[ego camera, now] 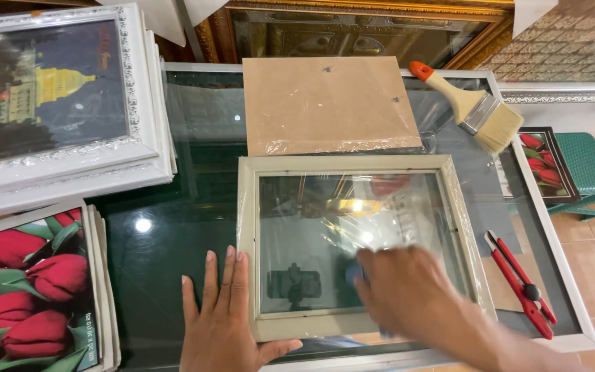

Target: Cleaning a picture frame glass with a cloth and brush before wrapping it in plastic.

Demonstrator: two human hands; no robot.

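Glass-topped table (173,227) carried everything. At its far-left corner sat a stack of white ornate frames (63,103) w/ a night building print; at near-left corner, tulip prints (29,289). A brown backing board (325,103) lay at the far edge, center. Just nearer, touching it, the pale wooden frame (352,244) lay flat by the near edge, glass facing up. Left hand (222,317) lay flat, fingers extended, pressing the frame's near-left corner, gripping nothing. Right hand (408,293) was on the glass, blurred; something blue showed under it, grip can't be told. Paintbrush (473,107) at far-right corner; red utility knife (521,282) by the right edge.
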